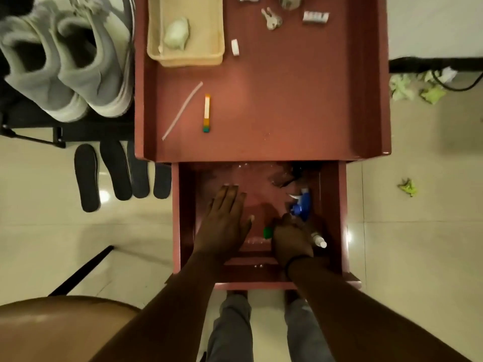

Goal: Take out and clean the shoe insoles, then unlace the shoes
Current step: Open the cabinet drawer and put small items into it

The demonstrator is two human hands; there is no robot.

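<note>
Two grey shoes [65, 61] stand on a black rack at the upper left. Several dark insoles [117, 176] lie on the floor below them, beside the red desk. Both my hands are inside the open drawer [183, 205]. My left hand [224, 220] lies flat, palm down, with straight fingers on the drawer's floor. My right hand [291, 239] is curled round the body of a spray bottle, whose blue trigger head [300, 203] sticks out beyond my fingers. The bottle's body is hidden under the hand.
In the drawer a green cap [268, 232] and a small white bottle [319, 240] flank my right hand. The desk top [287, 100] carries a beige tray [219, 48], keys [271, 19], an orange-white marker [207, 113] and a thin white strip. Crumpled wipes [407, 186] litter the floor on the right. A chair seat [52, 327] stands at the lower left.
</note>
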